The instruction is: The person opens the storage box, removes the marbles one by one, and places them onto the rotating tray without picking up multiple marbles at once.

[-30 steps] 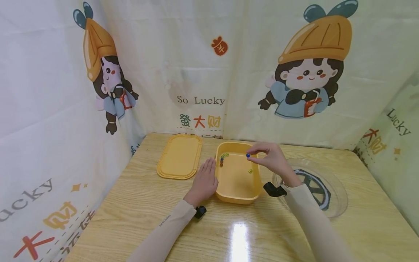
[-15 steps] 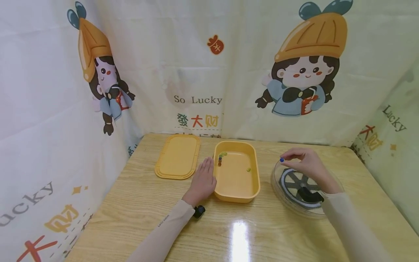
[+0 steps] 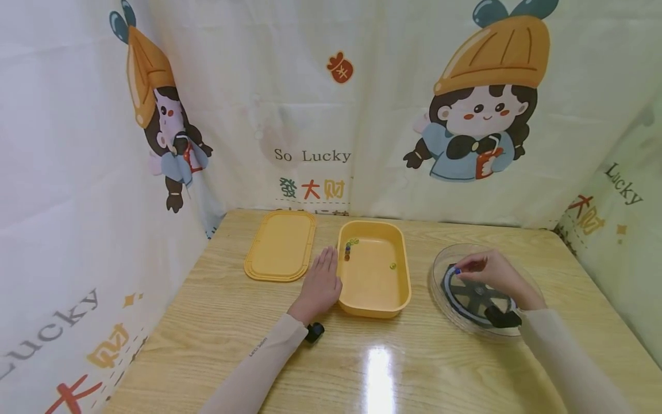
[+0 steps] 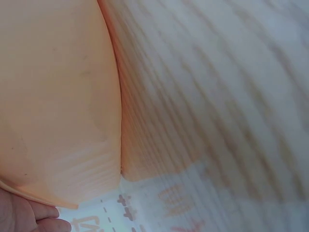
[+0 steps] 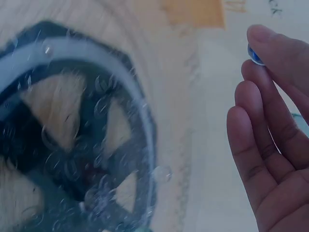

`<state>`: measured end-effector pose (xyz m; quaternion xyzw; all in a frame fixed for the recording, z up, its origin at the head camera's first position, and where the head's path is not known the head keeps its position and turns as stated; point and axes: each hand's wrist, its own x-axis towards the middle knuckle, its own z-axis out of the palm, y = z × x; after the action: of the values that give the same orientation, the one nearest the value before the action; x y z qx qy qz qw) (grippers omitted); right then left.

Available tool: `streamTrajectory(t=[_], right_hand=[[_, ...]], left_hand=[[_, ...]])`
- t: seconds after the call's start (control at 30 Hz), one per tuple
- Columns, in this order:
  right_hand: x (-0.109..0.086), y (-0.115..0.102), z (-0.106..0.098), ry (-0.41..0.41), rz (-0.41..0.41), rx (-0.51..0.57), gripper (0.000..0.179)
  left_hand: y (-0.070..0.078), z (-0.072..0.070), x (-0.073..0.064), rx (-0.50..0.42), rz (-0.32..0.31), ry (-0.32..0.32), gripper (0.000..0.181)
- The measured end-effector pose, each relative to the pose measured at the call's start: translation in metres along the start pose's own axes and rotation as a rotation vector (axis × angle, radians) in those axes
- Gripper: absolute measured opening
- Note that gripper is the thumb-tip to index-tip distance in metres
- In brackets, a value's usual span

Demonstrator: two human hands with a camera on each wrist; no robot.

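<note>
My right hand [image 3: 491, 275] pinches a blue marble [image 3: 457, 271] between thumb and fingertips, above the left part of a round clear basin [image 3: 451, 248]. Inside the basin lies a dark spoked wheel shape [image 3: 477, 294] with a pale ring. Seen from the right wrist, the marble [image 5: 254, 54] sits at the fingertips. My left hand [image 3: 319, 287] lies with straight fingers along the left side of a yellow box [image 3: 377, 313]. In it, several small green, blue and brown marbles [image 3: 347, 253] sit near the far left wall; a yellow-green marble [image 3: 393, 266] lies to the right.
A yellow lid [image 3: 281, 247] lies flat on the wooden table [image 3: 207, 322], left of the box. Printed curtains [image 3: 380, 115] enclose the table's back and sides. A light reflection shines on the tabletop in front of the box.
My right hand has carried the blue marble from over the box rightward to the basin, then lowered it past the far rim. My left hand keeps its place beside the box.
</note>
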<state>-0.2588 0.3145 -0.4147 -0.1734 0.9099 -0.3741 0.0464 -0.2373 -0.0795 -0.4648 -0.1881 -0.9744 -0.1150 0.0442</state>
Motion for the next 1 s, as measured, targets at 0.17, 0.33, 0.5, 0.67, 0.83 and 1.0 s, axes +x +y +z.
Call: streamTrajectory(t=[0.17, 0.33, 0.5, 0.67, 0.83, 1.0], right_hand=[[0.004, 0.014, 0.000, -0.060, 0.023, -0.002, 0.022], [0.008, 0.025, 0.001, -0.141, -0.022, 0.026, 0.023], [0.012, 0.035, 0.005, -0.174, -0.048, 0.026, 0.021], [0.017, 0.039, 0.008, -0.202, -0.064, 0.012, 0.016], [0.021, 0.040, 0.009, -0.242, -0.039, 0.014, 0.014], [0.024, 0.041, 0.011, -0.261, -0.030, 0.000, 0.012]], left_hand=[[0.000, 0.000, 0.001, -0.011, -0.003, -0.005, 0.060], [0.001, -0.001, 0.001, -0.008, -0.006, -0.012, 0.060], [0.000, 0.000, 0.002, -0.005, -0.006, -0.009, 0.060], [0.000, 0.000, 0.002, -0.002, -0.009, -0.002, 0.059], [-0.001, 0.002, 0.002, -0.001, -0.010, 0.010, 0.059], [-0.001, 0.002, 0.002, 0.006, -0.009, -0.006, 0.060]])
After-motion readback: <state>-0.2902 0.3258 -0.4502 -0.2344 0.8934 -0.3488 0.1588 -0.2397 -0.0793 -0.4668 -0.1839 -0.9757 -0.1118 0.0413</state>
